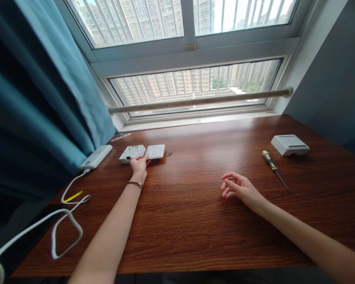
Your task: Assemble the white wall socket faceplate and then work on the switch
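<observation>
My left hand [139, 165] reaches to the back left of the table, its thumb and fingers closed at the left edge of a white wall socket plate [155, 151]. Just left of the plate, close to the same fingers, lies a white mounting box [132, 152] with a dark part at its front. Two small screws [169, 154] lie right of the plate. My right hand [238, 188] hovers over the middle right of the table, fingers loosely curled and apart, holding nothing. A screwdriver [269, 161] with a yellow and dark handle lies beyond it, to its right.
Another white box [290, 144] sits at the back right. On the left, a white power strip [96, 157] lies beside the blue curtain [85, 98], with a looping white cable [65, 211] and a yellow strip [73, 196]. A window stands behind the wooden table [183, 221].
</observation>
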Demonstrator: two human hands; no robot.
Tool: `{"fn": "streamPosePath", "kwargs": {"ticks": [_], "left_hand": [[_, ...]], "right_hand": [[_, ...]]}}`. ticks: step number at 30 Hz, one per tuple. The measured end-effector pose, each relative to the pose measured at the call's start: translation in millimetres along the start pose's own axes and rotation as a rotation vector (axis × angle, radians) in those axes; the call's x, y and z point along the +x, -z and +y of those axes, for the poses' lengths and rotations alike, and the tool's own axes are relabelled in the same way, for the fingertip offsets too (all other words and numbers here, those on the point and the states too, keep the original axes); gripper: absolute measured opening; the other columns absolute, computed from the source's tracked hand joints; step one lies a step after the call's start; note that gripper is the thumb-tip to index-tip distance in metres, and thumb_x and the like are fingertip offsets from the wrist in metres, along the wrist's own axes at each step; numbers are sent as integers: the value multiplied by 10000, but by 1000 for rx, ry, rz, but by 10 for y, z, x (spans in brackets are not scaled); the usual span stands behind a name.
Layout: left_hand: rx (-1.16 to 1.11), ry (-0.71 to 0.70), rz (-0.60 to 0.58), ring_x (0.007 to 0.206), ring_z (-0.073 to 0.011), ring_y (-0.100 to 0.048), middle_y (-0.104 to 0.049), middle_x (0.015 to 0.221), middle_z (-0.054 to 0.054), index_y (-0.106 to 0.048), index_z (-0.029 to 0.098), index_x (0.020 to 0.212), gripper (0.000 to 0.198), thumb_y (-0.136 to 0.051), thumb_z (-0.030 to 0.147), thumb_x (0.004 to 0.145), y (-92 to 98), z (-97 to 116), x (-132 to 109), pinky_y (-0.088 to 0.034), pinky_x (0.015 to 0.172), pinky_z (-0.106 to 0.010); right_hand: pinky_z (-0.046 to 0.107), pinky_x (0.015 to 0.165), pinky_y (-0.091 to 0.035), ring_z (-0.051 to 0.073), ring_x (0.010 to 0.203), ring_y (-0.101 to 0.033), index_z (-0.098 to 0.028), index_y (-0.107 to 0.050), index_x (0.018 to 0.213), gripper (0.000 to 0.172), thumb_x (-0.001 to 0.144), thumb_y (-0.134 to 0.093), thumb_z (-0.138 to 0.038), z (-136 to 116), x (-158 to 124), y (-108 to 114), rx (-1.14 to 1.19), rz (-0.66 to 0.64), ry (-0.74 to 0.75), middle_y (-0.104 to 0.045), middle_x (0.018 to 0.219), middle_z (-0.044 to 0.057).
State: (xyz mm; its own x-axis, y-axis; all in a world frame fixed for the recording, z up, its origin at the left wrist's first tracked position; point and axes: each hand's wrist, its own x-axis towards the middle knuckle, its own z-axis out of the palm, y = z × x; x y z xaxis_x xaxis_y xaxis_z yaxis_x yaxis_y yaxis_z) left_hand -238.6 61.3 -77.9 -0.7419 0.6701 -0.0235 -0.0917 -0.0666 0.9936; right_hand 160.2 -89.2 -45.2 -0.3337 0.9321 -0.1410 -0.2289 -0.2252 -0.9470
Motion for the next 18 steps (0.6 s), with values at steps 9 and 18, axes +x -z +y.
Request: {"fn": "streamPosePath", "kwargs": {"ticks": [9,18], "left_hand": [[50,-4,-1,569,-116,-621,-588,671,-9,-478,143,759,241,-690,134,646,-36,3,3,-545,546,-255],[30,-23,-24,606,-134,-637,-590,690,-15,-463,149,771,251,-683,134,653,-11,12,-37,-550,562,-266]], "right_hand": [[220,521,-498,122,574,-640,-179,-504,907,304,766,-641,-411,-12,5,-9,-6,9,5,-633,713,4],[242,523,-498,133,573,-636,-184,-513,903,316,754,-647,-429,-26,0,-8,-16,19,4,-634,706,8]]}}
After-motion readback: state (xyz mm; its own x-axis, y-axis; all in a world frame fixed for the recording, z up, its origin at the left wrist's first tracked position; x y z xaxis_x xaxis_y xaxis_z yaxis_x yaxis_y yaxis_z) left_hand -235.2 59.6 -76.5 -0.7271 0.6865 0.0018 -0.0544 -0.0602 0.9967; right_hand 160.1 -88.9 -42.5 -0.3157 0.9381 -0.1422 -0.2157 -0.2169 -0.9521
